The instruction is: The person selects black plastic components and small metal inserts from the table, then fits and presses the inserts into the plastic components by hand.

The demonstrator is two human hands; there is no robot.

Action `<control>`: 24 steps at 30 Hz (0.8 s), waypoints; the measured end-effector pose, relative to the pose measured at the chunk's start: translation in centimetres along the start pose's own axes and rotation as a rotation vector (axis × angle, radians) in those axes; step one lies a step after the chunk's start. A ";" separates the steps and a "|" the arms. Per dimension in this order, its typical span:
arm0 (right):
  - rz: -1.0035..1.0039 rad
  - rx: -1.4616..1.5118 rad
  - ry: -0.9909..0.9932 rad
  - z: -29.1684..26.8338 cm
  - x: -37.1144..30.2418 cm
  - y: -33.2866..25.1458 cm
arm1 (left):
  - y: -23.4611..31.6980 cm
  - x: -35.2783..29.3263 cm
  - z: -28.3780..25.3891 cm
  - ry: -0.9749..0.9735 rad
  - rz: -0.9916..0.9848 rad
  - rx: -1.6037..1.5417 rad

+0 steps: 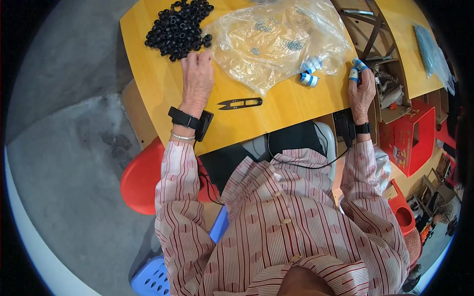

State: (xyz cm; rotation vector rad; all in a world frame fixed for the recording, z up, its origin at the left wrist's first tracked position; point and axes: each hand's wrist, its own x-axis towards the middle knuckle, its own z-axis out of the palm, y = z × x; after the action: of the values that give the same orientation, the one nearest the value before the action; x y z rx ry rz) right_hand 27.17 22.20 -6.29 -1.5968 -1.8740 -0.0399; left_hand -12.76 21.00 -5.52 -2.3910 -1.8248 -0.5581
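Note:
My left hand (198,78) is at the near edge of a pile of small black ring-shaped parts (178,30). Its fingers are curled and drawn together, and the tips are hidden, so what they pinch cannot be made out. My right hand (362,91) lies at the table's right edge, with blue-and-white wraps on two digits, which stand apart with nothing visible between them. Two blue-and-white rolled pieces (309,80) lie to its left, by a clear plastic bag (237,49). Small silvery parts (294,45) show in clusters at the bag. Black thread snips (240,103) lie between my hands.
The yellow table (291,101) has its near edge close to my body. A black cable (301,166) hangs beneath it. A red stool (143,177) stands left, and a red box (409,138) right. A second yellow surface (402,44) holds a bag of bluish-green material (428,49).

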 end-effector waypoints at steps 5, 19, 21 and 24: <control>0.024 0.037 -0.020 -0.2 0.2 -0.6 | -0.3 -0.4 -1.0 0.027 -0.659 -0.725; 0.062 -0.006 -0.088 0.0 0.0 0.1 | -1.9 -1.0 -4.6 0.318 -0.792 -3.144; 0.052 -0.004 -0.081 0.0 0.0 0.2 | -2.1 -0.4 -4.0 0.256 -0.771 -3.212; 0.086 0.002 -0.112 0.0 -0.1 0.2 | -1.7 1.0 -3.9 0.247 -0.740 -3.279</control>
State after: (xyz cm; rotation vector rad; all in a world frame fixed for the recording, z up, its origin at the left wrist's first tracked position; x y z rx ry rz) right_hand 27.41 22.12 -6.42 -1.7078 -1.8855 0.0904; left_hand -15.05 21.25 -1.83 -0.4197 -0.1676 1.3545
